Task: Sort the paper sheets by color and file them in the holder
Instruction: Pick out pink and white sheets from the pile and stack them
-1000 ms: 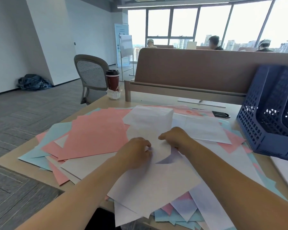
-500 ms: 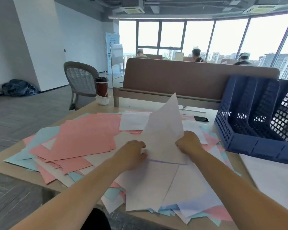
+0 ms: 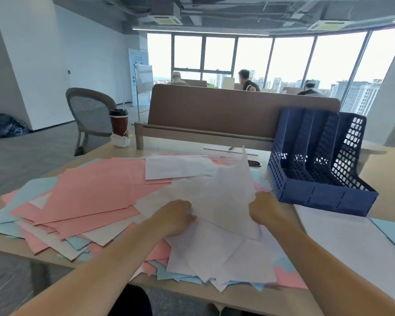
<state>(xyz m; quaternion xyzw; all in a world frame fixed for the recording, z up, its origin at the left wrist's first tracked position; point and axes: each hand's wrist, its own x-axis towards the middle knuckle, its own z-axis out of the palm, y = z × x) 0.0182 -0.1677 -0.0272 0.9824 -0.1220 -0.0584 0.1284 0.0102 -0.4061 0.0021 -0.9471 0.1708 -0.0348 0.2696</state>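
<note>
Head view: the table [image 3: 176, 148] runs away from the person. Its near edge is buried under overhanging paper, and its left edge cuts diagonally toward a grey mesh chair [image 3: 89, 110]. Bare wood shows only along the far strip in front of the brown divider panel [image 3: 237, 110] and to the right, behind the holder [image 3: 324, 199]. The holder stands at the right, its front corner just beside the right hand [image 3: 263, 210]. A flat pile of white paper [image 3: 351, 242] fills the table in front of it, with a pale blue sheet [image 3: 392, 233] at its right.

The holder is dark blue plastic with perforated grid walls and slanted dividers, and its compartments look empty. The loose pile is thin matt paper: pink sheets [image 3: 96, 190] fanned across the left, light blue sheets [image 3: 32, 190] poking out beneath, and a white sheet [image 3: 176, 167] lying flat at the back. A dark red lidded cup [image 3: 119, 122] and a black phone [image 3: 254, 163] sit near the far edge.

Both hands hold the white sheets [image 3: 226, 192] over the middle of the pile. The left hand [image 3: 176, 215] has its fingers curled onto their lower left edge, and the right hand pinches the right edge. The paper is raised and slightly crumpled, with one corner pointing upward.

A second ago these sheets lay low under both hands. Half a second ago they were already lifted, and now the peak leans further right and the right hand is closer to the holder.
</note>
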